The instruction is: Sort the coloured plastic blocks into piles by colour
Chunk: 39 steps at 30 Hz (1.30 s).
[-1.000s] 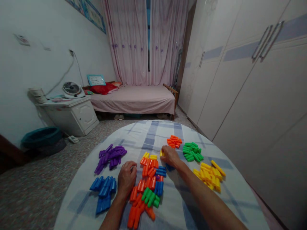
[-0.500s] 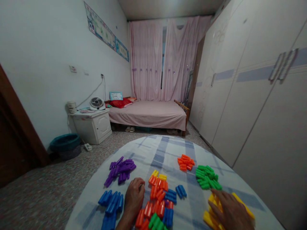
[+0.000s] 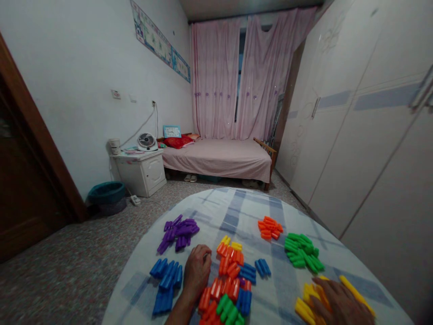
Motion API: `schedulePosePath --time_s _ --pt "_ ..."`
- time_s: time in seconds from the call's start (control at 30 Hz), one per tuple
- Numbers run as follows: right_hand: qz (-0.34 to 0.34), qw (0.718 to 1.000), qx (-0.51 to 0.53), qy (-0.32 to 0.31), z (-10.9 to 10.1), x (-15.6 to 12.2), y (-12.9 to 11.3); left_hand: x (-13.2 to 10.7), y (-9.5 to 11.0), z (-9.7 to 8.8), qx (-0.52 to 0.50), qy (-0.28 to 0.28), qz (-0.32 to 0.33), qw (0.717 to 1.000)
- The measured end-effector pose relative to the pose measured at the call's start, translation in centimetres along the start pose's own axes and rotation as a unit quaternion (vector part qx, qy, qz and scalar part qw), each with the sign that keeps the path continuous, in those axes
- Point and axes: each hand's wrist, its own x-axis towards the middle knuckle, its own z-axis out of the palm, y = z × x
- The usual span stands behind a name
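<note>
My left hand (image 3: 199, 266) rests on the tabletop with its fingers curled in; whatever may be inside them is hidden. Right beside it lies a built cluster of orange plastic blocks (image 3: 230, 259), with yellow, blue and green ones joined in. Blue blocks (image 3: 168, 275) lie on the other side of that wrist. At the lower right, my right hand (image 3: 341, 300) reaches over a pile of yellow blocks (image 3: 306, 307), fingers apart and touching them. Part of this pile is covered by the hand. One long yellow piece (image 3: 356, 295) sticks out beyond it.
Purple blocks (image 3: 179, 232) are heaped at the table's left, orange blocks (image 3: 269, 228) and green blocks (image 3: 304, 253) at the right. A small blue group (image 3: 263, 267) lies near the middle. The checked tablecloth (image 3: 230, 216) covers a rounded table; a bed (image 3: 219, 158) stands beyond.
The view has swung slightly left, so the table and room appear farther right. My right hand stays over the yellow blocks; my left hand keeps its place beside the cluster.
</note>
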Motion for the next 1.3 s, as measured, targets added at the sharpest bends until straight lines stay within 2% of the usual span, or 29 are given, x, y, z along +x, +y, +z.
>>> schedulePosePath --time_s 0.13,0.3,0.5,0.63,0.97,1.2,1.3 --pt "-0.015 1.000 0.009 0.000 -0.9 1.5 -3.0 0.0 0.1 -0.1 0.003 -0.001 0.002 1.000" --pt "-0.032 0.996 0.064 -0.061 -0.7 4.0 -7.3 0.1 0.1 -0.3 0.006 -0.009 0.007 1.000" --pt "-0.039 0.988 0.101 -0.108 -0.5 5.8 -10.9 0.0 -0.1 -0.3 0.007 -0.016 0.007 1.000" --pt "-0.043 0.985 0.106 -0.127 0.0 6.6 -12.1 0.1 -0.1 -0.2 0.015 -0.014 0.004 1.000" --pt "-0.098 0.967 0.118 -0.204 3.0 8.8 -14.5 0.2 -0.5 -0.1 0.014 -0.018 0.006 1.000" --pt "-0.216 0.936 0.086 -0.265 5.5 11.0 -17.0 0.2 -0.4 -0.1 0.014 -0.014 0.008 1.000" --pt "-0.230 0.927 0.074 -0.287 5.8 11.2 -17.4 0.2 -0.5 -0.1 0.015 -0.014 0.010 1.000"
